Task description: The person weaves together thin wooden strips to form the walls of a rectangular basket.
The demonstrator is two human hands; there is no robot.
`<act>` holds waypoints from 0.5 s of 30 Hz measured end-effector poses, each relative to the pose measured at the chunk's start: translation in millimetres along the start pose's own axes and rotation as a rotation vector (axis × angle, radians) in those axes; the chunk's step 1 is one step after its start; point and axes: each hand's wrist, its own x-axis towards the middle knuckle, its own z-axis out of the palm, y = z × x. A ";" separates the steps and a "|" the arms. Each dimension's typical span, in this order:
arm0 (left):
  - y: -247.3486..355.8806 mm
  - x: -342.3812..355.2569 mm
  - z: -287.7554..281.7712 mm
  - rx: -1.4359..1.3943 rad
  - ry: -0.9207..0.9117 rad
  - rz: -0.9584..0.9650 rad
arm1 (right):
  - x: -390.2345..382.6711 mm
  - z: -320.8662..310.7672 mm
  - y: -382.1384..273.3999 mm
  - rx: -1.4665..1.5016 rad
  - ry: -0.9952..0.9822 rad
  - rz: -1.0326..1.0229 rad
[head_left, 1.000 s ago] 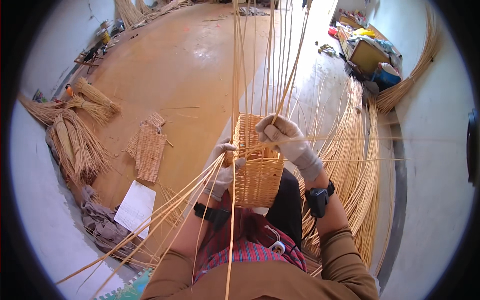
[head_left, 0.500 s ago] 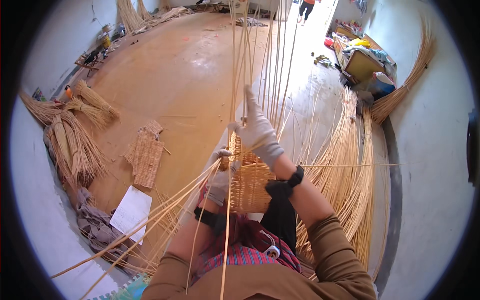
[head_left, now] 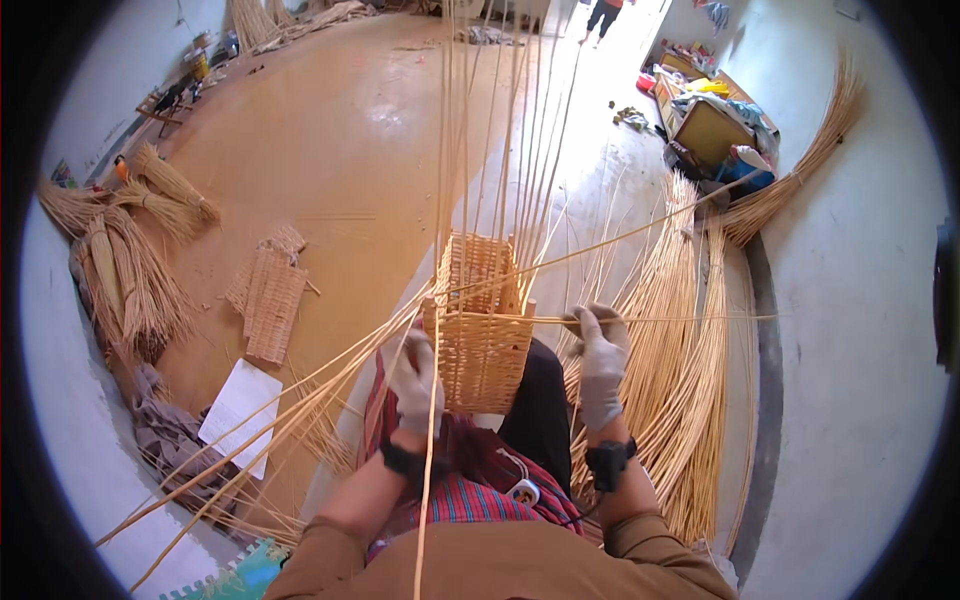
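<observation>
A woven, box-shaped wicker basket [head_left: 480, 365] rests over my lap, with long upright reeds [head_left: 495, 150] rising from it and loose strands fanning toward the lower left. My gloved left hand [head_left: 410, 375] is curled at the basket's left side among those strands; what it grips, if anything, is hidden. My gloved right hand [head_left: 597, 360], right of the basket, is closed on a horizontal reed [head_left: 680, 318] that runs out from the basket's front edge. Another long reed slants from the basket up to the right.
Long reed bundles [head_left: 650, 400] lie along my right, others [head_left: 130, 280] along the left wall. Woven panels [head_left: 270, 305] and a white paper [head_left: 245, 410] are at left. A cluttered wooden piece of furniture [head_left: 705, 135] stands back right. A person's legs [head_left: 602, 20] show in the far doorway.
My right hand has left the uprights above the basket and moved down and right onto a horizontal reed. My left hand has dropped slightly. A person has appeared in the doorway.
</observation>
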 end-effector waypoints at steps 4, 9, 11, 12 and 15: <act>69.1 14.8 36.4 0.719 -0.482 0.350 | 6.3 -13.2 -16.9 -0.233 -0.046 0.033; 50.5 23.4 50.8 1.131 -0.573 0.422 | 44.0 19.7 -40.3 -0.310 -0.157 -0.005; 41.9 18.5 54.7 1.238 -0.545 0.392 | 61.8 46.7 -47.3 -0.353 -0.263 -0.147; 42.0 18.4 59.3 1.266 -0.576 0.351 | 78.8 45.0 -36.7 -0.404 -0.259 -0.114; 40.7 18.9 70.6 1.383 -0.611 0.294 | 113.4 30.6 -10.4 -0.557 -0.262 -0.002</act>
